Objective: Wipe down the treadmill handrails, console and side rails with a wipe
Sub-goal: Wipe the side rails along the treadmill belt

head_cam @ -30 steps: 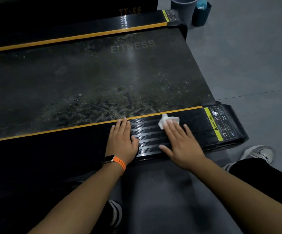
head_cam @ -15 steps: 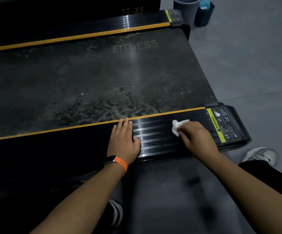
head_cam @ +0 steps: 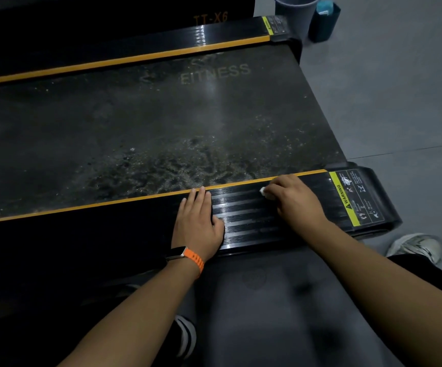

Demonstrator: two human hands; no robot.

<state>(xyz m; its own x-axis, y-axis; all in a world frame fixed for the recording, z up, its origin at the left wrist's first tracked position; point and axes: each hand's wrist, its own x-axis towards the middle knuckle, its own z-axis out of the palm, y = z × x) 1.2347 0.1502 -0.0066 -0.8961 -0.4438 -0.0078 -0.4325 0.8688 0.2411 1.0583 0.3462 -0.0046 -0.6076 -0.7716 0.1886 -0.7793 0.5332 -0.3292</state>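
Your wipe [head_cam: 265, 193] is the small white scrap just right of centre in the frame, bunched under your right hand [head_cam: 298, 201]. That hand's fingers are curled down over it, so only a corner peeks out on the left. It is pressed onto the near side rail [head_cam: 243, 215], just short of the yellow warning label [head_cam: 352, 200]. Treat it as very light and limp: it has no stiffness of its own, so it will go wherever your fingertips drag it, and it will likely ball up or roll if you push from one edge. Judging by its crumpled look, hold it from above with your fingers spread across its middle. Pinching a corner would leave most of it trailing. The rail is glossy and ribbed lengthwise, so the wipe should slide easily along the grooves but may snag or skip when pulled across them. Material this thin could tear on the rail's end cap or the label edge. Your left hand [head_cam: 197, 221] lies flat on the same rail to the left, fingers straight and close together, holding nothing. Its tips reach the orange stripe beside the dusty running belt [head_cam: 161, 123], and it looks well placed as a brace. Neither hand is on the far side rail [head_cam: 161, 45] across the top of the frame. The handrails and console are out of view.
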